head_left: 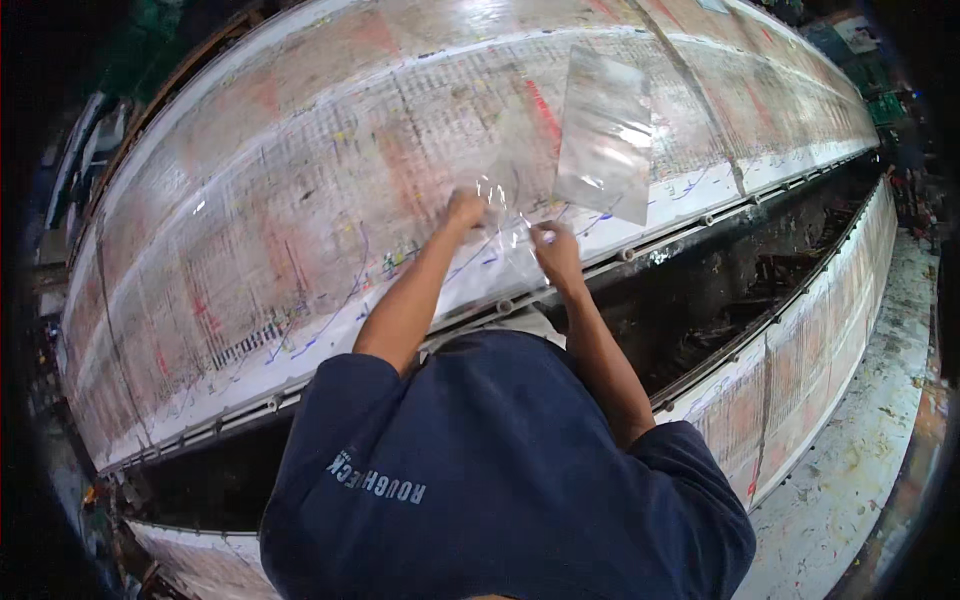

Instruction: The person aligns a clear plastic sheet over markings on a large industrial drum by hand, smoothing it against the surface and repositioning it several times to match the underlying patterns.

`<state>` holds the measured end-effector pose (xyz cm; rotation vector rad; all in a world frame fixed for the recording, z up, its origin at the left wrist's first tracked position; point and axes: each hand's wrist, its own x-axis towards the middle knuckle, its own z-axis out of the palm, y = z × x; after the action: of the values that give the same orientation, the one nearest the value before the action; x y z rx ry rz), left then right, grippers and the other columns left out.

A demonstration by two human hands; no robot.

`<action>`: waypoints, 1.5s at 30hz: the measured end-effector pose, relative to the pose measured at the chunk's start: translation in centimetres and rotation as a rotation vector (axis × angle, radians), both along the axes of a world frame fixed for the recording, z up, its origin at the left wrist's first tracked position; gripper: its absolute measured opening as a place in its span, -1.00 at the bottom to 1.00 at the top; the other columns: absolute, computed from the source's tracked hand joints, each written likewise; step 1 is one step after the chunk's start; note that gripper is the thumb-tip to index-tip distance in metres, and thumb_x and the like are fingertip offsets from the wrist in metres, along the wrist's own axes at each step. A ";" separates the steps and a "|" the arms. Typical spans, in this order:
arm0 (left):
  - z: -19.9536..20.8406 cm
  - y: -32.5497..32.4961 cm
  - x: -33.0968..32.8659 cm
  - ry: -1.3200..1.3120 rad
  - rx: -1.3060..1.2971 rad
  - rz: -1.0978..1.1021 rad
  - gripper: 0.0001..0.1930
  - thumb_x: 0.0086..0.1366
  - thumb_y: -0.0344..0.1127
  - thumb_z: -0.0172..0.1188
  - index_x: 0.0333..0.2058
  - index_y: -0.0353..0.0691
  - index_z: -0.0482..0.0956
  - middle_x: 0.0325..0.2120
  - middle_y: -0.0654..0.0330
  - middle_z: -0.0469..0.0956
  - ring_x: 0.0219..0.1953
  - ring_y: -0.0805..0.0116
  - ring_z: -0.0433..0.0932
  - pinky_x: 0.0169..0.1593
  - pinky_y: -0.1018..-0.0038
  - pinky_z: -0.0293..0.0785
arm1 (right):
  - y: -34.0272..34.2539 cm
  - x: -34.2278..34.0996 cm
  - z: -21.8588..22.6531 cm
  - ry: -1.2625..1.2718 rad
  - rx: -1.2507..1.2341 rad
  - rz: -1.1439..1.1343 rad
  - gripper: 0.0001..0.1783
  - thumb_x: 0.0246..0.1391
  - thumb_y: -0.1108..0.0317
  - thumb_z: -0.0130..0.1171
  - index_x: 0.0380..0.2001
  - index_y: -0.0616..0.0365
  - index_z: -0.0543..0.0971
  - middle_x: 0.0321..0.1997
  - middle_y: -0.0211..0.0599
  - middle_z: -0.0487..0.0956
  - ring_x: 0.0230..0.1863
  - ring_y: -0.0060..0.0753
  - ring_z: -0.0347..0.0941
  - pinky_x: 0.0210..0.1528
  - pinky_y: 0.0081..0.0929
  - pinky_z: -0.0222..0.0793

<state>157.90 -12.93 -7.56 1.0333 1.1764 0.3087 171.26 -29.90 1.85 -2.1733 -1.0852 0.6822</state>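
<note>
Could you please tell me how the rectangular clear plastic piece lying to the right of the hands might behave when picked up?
The clear plastic piece would probably be floppy, since ripples and creases catch the light across it. It looks thin and see-through, so it is likely light for its size. Its glossy highlights suggest it could feel slippery.
</note>
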 end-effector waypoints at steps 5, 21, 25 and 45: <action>8.8 4.8 -4.6 -0.069 0.267 -0.117 -0.75 0.38 -0.34 -0.01 -0.12 -0.24 0.63 -0.42 0.07 0.65 -0.57 0.31 0.63 -0.52 0.41 0.54 | -0.5 -1.6 -3.8 -0.145 -0.033 -0.372 -0.12 0.00 -0.09 0.38 0.18 0.35 0.35 -0.01 0.38 0.45 0.02 0.26 0.44 0.11 0.00 0.36; -0.7 -0.1 -25.3 0.675 0.625 0.065 -0.68 0.22 -0.06 0.26 -0.29 -0.24 0.69 -0.41 0.00 0.69 -0.31 0.07 0.69 -0.23 0.21 0.56 | 11.2 -5.3 -8.5 0.000 -0.159 0.460 -0.69 -0.01 0.17 0.30 -0.50 0.26 0.69 -0.55 -0.12 0.65 -0.48 -0.35 0.61 -0.37 -0.40 0.49; 0.4 0.4 -23.1 0.815 0.599 0.067 -0.64 0.15 0.07 0.32 -0.39 -0.14 0.72 -0.41 0.04 0.70 -0.29 0.02 0.68 -0.16 0.15 0.56 | 13.1 -3.7 -6.5 -0.045 -0.176 0.471 -0.72 -0.17 0.18 0.30 -0.42 0.13 0.73 -0.42 -0.08 0.69 -0.33 -0.08 0.66 -0.21 -0.29 0.54; 1.7 1.6 -21.5 0.910 0.527 0.034 -0.58 -0.01 0.20 0.45 -0.48 -0.05 0.72 -0.49 0.17 0.69 -0.38 0.11 0.66 -0.25 0.20 0.53 | 11.8 -1.5 -5.7 -0.213 -0.500 0.526 -0.66 -0.14 -0.01 0.43 -0.35 -0.04 0.74 -0.23 -0.20 0.70 -0.13 -0.03 0.62 -0.11 -0.10 0.51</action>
<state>136.38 -11.36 -5.82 1.7048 1.9879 0.1695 169.77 -18.08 -3.84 -2.4234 -1.7899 1.0614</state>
